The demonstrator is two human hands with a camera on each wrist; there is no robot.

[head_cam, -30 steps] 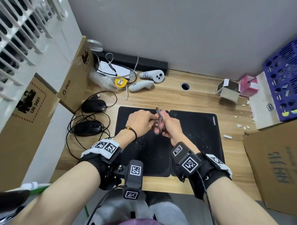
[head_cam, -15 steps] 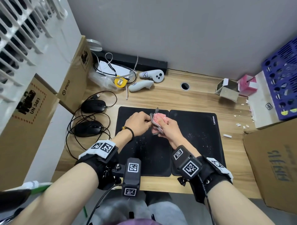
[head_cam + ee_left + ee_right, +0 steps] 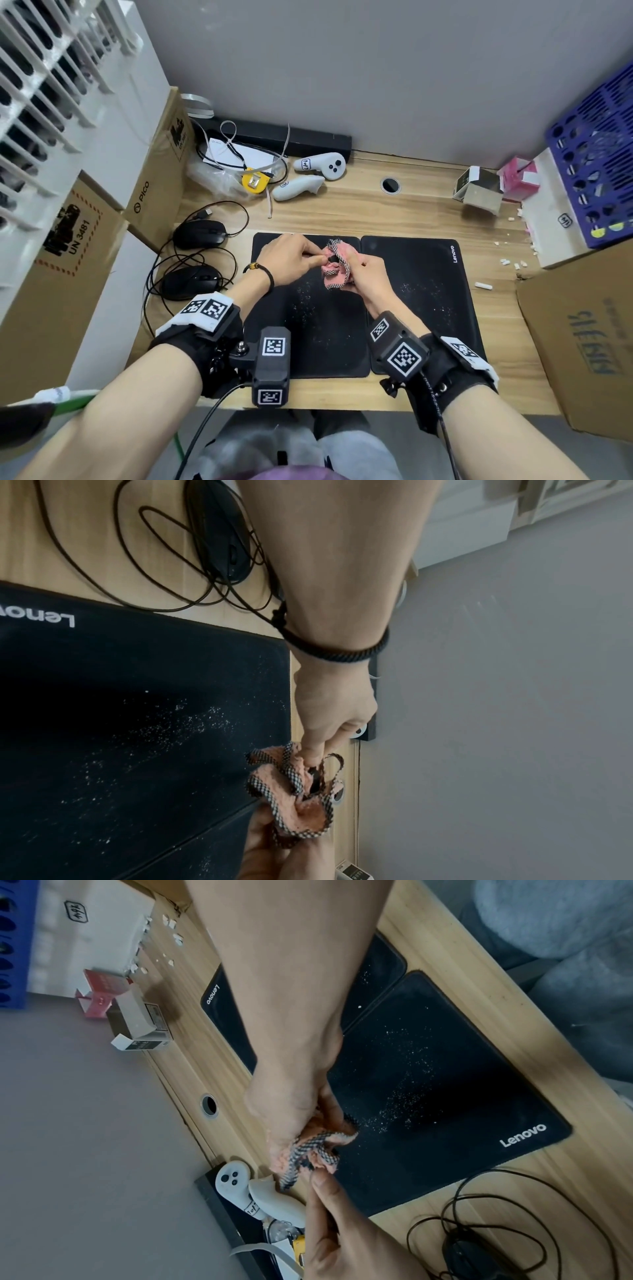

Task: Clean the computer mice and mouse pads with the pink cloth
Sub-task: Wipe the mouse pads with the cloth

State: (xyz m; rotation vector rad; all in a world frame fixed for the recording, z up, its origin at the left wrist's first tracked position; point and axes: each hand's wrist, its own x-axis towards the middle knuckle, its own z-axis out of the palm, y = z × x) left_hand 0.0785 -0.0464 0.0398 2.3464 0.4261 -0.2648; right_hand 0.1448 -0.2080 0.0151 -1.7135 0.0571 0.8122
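Observation:
A crumpled pink cloth [image 3: 337, 265] with a checkered hem is held above the seam between two black Lenovo mouse pads [image 3: 308, 325] [image 3: 424, 294], both dusted with white specks. My left hand [image 3: 294, 257] pinches the cloth's edge from the left, and my right hand [image 3: 368, 277] grips its bunched body from the right. The left wrist view shows the left hand's fingers [image 3: 313, 753] on the cloth [image 3: 298, 804]. The right wrist view shows the cloth [image 3: 318, 1150] bunched in the right hand. Two black wired mice [image 3: 199, 233] [image 3: 191, 279] lie left of the pads among tangled cables.
Two white controllers [image 3: 322, 164] [image 3: 296, 188], a yellow tape measure [image 3: 255, 183] and cables lie at the back left. Cardboard boxes [image 3: 150, 185] line the left side. Small boxes [image 3: 479, 188], white crumbs, a blue crate [image 3: 596, 171] and another carton [image 3: 582, 329] stand on the right.
The cloth was a narrow folded strip between both hands; now it is spread and bunched wider. Both hands have drawn slightly apart.

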